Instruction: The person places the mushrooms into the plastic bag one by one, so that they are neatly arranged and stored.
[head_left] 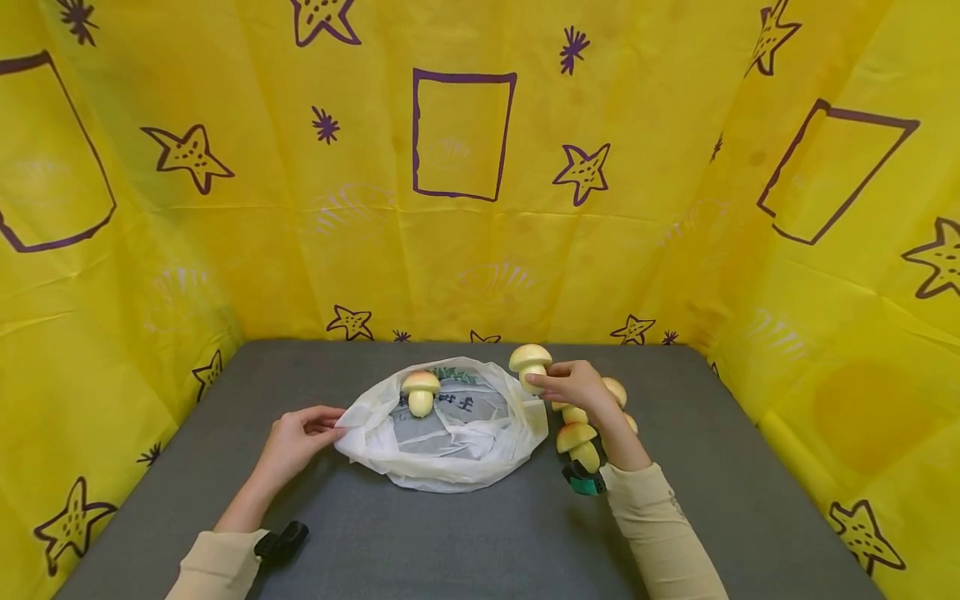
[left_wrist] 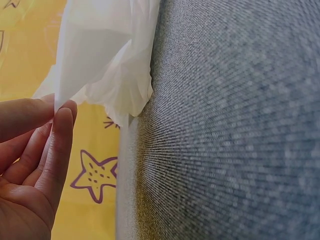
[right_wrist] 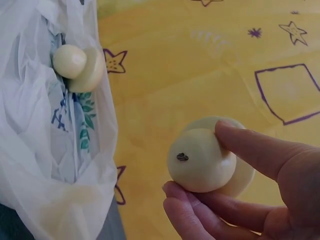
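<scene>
A white plastic bag (head_left: 442,477) lies on the table with its mouth spread wide. Its left edge is pinched between the thumb and fingers of my left hand (head_left: 300,437), and the left wrist view shows the thin plastic (left_wrist: 107,60) between the fingertips. Inside the bag rests a toy mushroom (head_left: 421,392) with a reddish cap. My right hand (head_left: 581,389) grips a second, pale yellow mushroom (head_left: 530,360) by its stem, raised near the bag's right rim. A dark mark shows on the stem's end (right_wrist: 182,157) in the right wrist view.
Several more mushrooms (head_left: 576,437) are grouped on the grey table (head_left: 420,542) right of the bag, partly hidden under my right hand and forearm. Yellow cloth walls (head_left: 465,250) with purple drawings enclose the table at the back and both sides.
</scene>
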